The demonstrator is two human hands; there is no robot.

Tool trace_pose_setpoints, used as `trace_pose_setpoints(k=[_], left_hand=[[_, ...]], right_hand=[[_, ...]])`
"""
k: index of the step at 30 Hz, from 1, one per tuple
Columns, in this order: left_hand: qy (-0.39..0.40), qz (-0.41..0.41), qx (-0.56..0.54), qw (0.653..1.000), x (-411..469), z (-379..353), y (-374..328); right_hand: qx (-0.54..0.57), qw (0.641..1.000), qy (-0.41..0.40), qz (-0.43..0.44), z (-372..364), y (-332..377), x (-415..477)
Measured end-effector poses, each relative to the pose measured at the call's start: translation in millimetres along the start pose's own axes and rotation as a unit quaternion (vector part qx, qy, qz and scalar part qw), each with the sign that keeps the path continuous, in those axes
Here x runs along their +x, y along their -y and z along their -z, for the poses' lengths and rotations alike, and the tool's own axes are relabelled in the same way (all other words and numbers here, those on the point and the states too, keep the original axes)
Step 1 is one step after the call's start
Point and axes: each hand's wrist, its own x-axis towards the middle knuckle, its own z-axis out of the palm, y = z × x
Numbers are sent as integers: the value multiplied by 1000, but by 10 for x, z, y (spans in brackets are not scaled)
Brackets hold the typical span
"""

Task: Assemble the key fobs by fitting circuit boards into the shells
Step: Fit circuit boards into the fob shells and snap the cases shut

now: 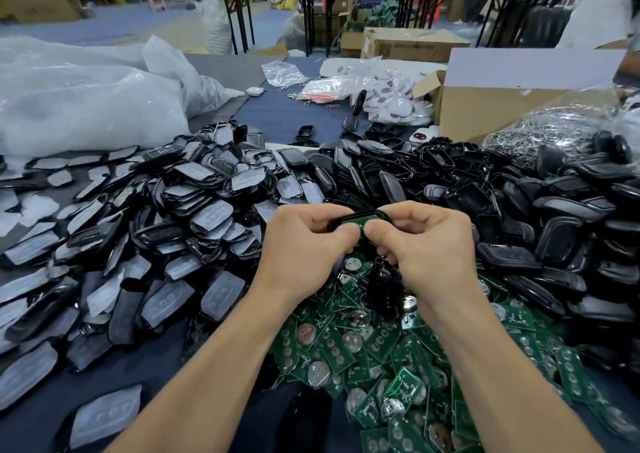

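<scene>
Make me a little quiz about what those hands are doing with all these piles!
1. True or false: the left hand and right hand together hold one black plastic shell with a green circuit board in it.
2. The loose pile of green boards lies: A beneath the hands; B in a box; C on the floor.
3. Which side has the heap of all-black shells?
Key: 1 true; 2 A; 3 right.

The left hand (304, 241) and right hand (427, 241) are bare, and so are both forearms (214, 366).
</scene>
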Motion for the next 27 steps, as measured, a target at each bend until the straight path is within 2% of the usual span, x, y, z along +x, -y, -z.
trace_pose_setpoints(k=[4,7,11,15,18,21,24,27], left_hand=[[-24,-81,99,992,-21,26,3],[-92,-86,135,983,-6,44,-49],[-214,-32,4,976,124,265,-39],[-364,2,-145,920,220,548,-33],[-443,-29,-200,873,270,739,-74],[-487,-55,-218,844,306,917,-116],[-499,-40,-235,833,322,1018,-101],[-493,-14,-236,838,338,1067,-85]], right_hand=[[26,999,35,4,-6,6,-17],[-10,1000,30,2,-105,-14,-61],[-112,993,17,34,-84,24,-93],[-180,976,90,87,-330,225,-71],[-245,945,167,137,-786,389,-36],[-308,899,232,207,-1292,487,-17],[-398,850,269,218,-1649,484,-67],[-454,816,262,244,-1725,470,-138]])
